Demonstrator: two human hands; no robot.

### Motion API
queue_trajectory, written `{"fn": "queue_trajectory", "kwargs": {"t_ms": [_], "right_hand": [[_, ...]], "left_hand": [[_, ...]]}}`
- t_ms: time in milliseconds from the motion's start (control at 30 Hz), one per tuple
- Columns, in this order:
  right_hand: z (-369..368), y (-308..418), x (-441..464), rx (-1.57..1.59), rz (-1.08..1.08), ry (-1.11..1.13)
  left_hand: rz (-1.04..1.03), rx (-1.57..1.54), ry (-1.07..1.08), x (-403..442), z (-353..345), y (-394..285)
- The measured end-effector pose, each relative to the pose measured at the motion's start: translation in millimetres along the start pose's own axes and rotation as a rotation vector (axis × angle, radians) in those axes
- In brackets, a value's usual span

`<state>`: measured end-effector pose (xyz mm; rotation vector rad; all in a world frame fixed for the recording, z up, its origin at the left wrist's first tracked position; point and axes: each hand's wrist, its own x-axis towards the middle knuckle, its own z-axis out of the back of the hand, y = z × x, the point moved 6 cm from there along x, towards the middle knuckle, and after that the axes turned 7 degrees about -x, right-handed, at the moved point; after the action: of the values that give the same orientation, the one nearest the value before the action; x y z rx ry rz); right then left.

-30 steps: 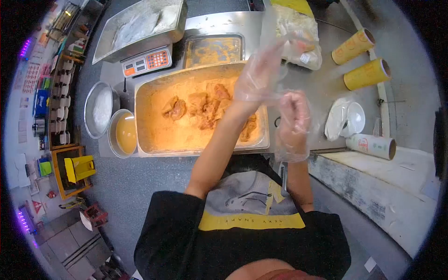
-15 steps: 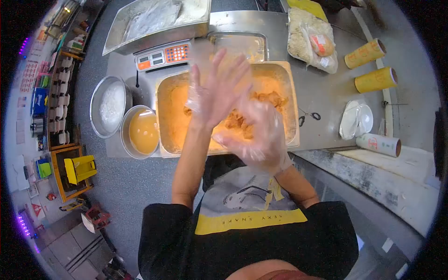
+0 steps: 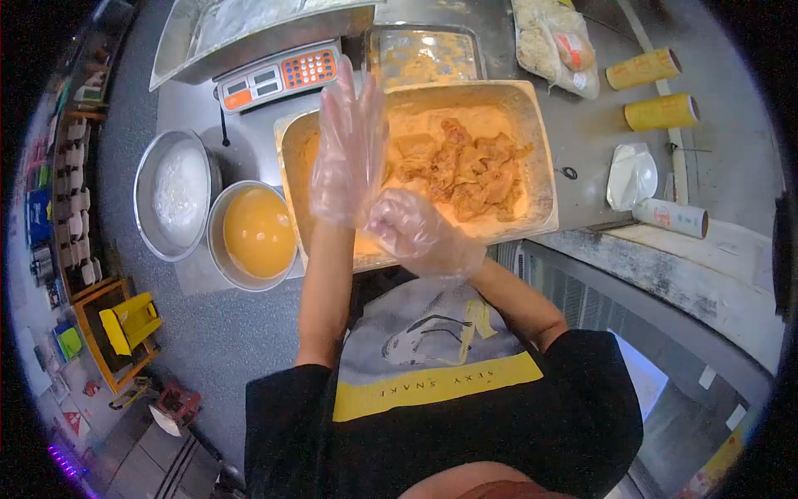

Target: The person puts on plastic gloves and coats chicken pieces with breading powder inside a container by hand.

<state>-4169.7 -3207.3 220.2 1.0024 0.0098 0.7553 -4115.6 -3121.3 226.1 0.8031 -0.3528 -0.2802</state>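
My left hand (image 3: 347, 150) is raised over the left part of a metal tray (image 3: 540, 158), fingers stretched upward and close together. A loose clear plastic glove covers it to the wrist. Curled at that wrist is my right hand (image 3: 413, 233), in a clear glove too; its fingers are closed on the cuff edge of the left glove (image 3: 339, 204). Inside the tray, pieces of orange-coated meat (image 3: 474, 170) lie heaped on orange powder (image 3: 407, 116). The left forearm and hand cover part of the tray's left side.
Left of the tray stand a bowl of orange liquid (image 3: 259, 233) and a bowl of white powder (image 3: 176, 195). Behind are a scale (image 3: 278, 79), a shallow tray (image 3: 424, 58) and a large metal bin (image 3: 274, 37). Bagged food (image 3: 553, 46), yellow rolls (image 3: 661, 112) and scissors (image 3: 568, 173) are to the right.
My spread left fingers have come together, pointing up, and that hand has shifted left. My right hand has moved left and down and curled closed at the left wrist. The view has shifted slightly.
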Motion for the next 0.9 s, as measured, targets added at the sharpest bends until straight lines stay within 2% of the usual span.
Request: {"fn": "queue_trajectory", "kwargs": {"t_ms": [33,133,167,233,267,300,333,367,433,467,500,533,567,600,633,667,700,733,767,800,833,900], "right_hand": [[-4.7,0.4,1.8,-0.045,0.06,0.025],[29.5,-53.0,-5.5,-0.088,0.004,0.042],[45.2,-108.2,-16.9,-0.267,-0.008,-0.064],[89.9,-228.5,-56.0,-0.233,-0.385,-0.158],[102.1,-292.8,-87.0,-0.102,-0.587,-0.215],[109.0,-343.1,-107.3,-0.047,-0.708,-0.245],[111.1,-340.3,-85.6,-0.154,-0.767,-0.168],[113.3,-335.9,-62.8,-0.262,-0.82,-0.084],[96.6,-339.7,-45.8,-0.476,-0.944,0.09],[82.8,-346.4,-39.5,-0.502,-0.925,0.216],[72.5,-347.6,-33.2,-0.511,-0.914,0.282],[62.1,-349.2,-27.3,-0.52,-0.901,0.348],[60.2,-333.2,-22.2,-0.466,-0.848,0.262],[64.8,-311.5,-18.2,-0.414,-0.794,0.173],[69.5,-294.9,-2.3,-0.405,-0.798,0.187],[68.5,-281.9,5.9,-0.216,-0.97,0.349],[61.6,-272.0,-3.9,-0.013,-1.141,0.508],[62.4,-268.3,-16.0,-0.001,-1.155,0.512],[60.2,-261.4,-19.8,0.119,-1.052,0.572],[60.0,-258.1,-13.3,0.228,-0.929,0.624],[68.2,-259.9,-11.7,0.225,-0.92,0.621],[85.4,-255.2,-6.4,-0.025,-0.954,0.676]], "left_hand": [[0.215,-0.514,0.044,-2.9,-19.5,6.2],[0.909,-2.03,0.148,-22.0,-97.0,-12.9],[1.152,-2.53,0.178,-29.7,-121.9,-30.9],[0.582,-1.652,0.37,-44.8,-155.9,-41.3],[0.601,-1.651,0.392,-48.7,-168.1,-55.5],[0.452,-1.442,0.531,-45.1,-181.7,-74.5],[0.299,-1.228,0.651,-39.2,-193.9,-89.9],[0.31,-1.225,0.651,-30.5,-194.8,-96.5],[0.811,-1.497,0.805,-36.2,-213.1,-108.3],[0.818,-1.494,0.82,-35.5,-212.1,-112.0],[0.508,-1.423,0.785,-24.7,-206.3,-120.6],[0.357,-1.38,0.78,-19.6,-203.9,-129.2],[0.212,-1.337,0.761,-16.1,-203.3,-139.6],[0.169,-1.512,0.619,-12.7,-199.0,-153.4],[0.152,-1.597,0.551,-6.6,-193.2,-155.4],[0.129,-1.681,0.484,-0.6,-187.3,-157.1],[0.008,-1.743,0.538,8.7,-165.3,-152.4],[-0.117,-1.801,0.589,11.0,-145.6,-154.2],[-0.123,-1.799,0.599,6.1,-133.4,-157.2],[-0.051,-1.824,0.754,-0.4,-131.2,-162.2],[0.025,-1.845,0.907,-5.9,-131.5,-167.0],[0.041,-1.803,0.911,-23.9,-162.6,-178.4]]}}
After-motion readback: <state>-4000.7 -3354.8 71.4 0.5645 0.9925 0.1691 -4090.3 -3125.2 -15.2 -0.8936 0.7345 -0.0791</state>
